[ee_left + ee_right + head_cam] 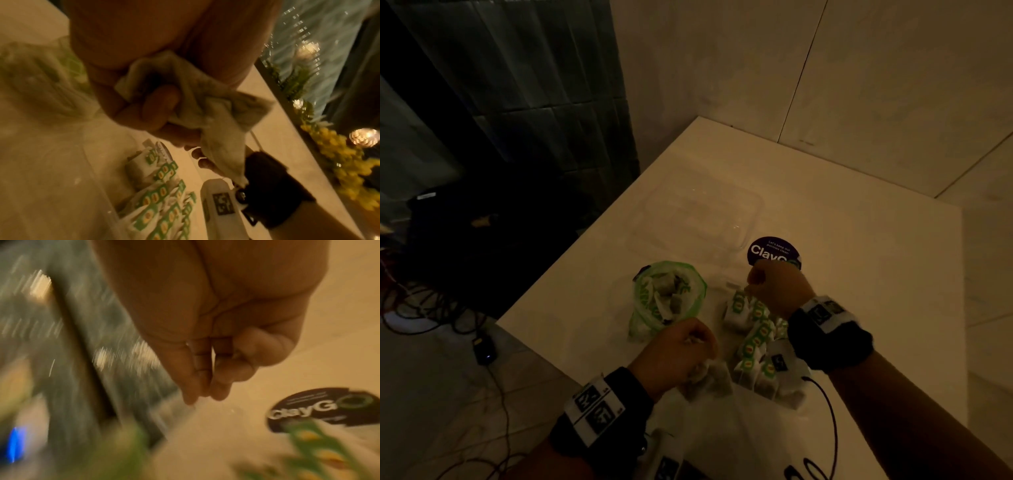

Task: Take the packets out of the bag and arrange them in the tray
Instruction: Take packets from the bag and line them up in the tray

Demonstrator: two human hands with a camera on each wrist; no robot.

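Observation:
A clear bag with green print (671,294) stands open on the white table (859,240), with tea packets inside. My left hand (681,346) grips a crumpled bunch of pale packets (216,105) just in front of the bag. To the right, several packets with green and yellow tags (755,337) lie in a row. My right hand (774,287) hovers over the far end of that row, its fingers (197,369) curled with the tips together and nothing visible between them. The clear plastic tray (753,212) sits farther back, with no packets visible in it.
A round dark sticker (770,251) lies between the tray and my right hand. A white plastic bag (739,431) is at the near edge. The table's left edge drops to a floor with cables (421,308). Walls close the back and right.

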